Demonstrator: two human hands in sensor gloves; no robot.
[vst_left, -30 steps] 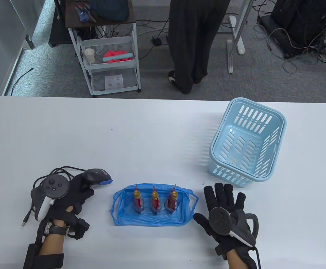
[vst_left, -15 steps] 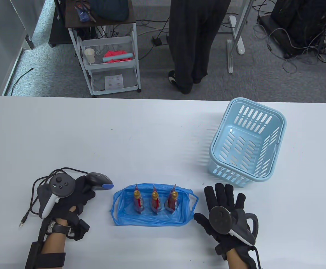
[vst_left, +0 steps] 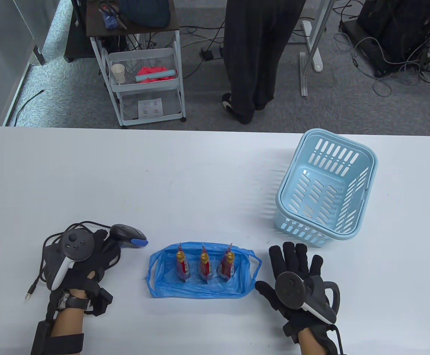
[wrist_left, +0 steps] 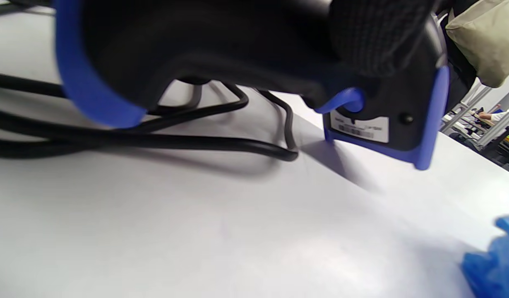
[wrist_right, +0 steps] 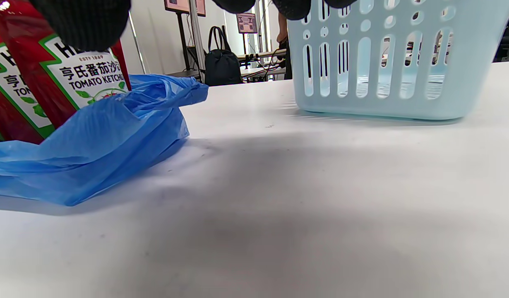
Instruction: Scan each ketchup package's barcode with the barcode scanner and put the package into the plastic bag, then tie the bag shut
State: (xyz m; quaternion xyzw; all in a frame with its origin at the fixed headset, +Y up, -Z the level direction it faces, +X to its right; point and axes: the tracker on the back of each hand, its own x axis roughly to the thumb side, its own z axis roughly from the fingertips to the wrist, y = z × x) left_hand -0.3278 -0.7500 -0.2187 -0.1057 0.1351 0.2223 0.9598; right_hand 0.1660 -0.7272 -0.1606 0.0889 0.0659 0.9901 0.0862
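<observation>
One white table (vst_left: 163, 177) on grey carpet (vst_left: 348, 107): left hand (vst_left: 89, 262) grips scanner (vst_left: 126, 235), right hand (vst_left: 296, 273) flat, fingers spread.

The left hand (vst_left: 89, 259) grips a black barcode scanner with a blue tip (vst_left: 126, 236); the right hand (vst_left: 298, 273) lies flat on the white surface (vst_left: 200, 177). Three red ketchup packages (vst_left: 204, 264) stand in the open blue plastic bag (vst_left: 163, 284) between them, a light blue slotted basket (vst_left: 362, 207) beyond.

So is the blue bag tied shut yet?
No, open. The blue bag is spread around three upright ketchup packages, handles loose at both ends.
</observation>
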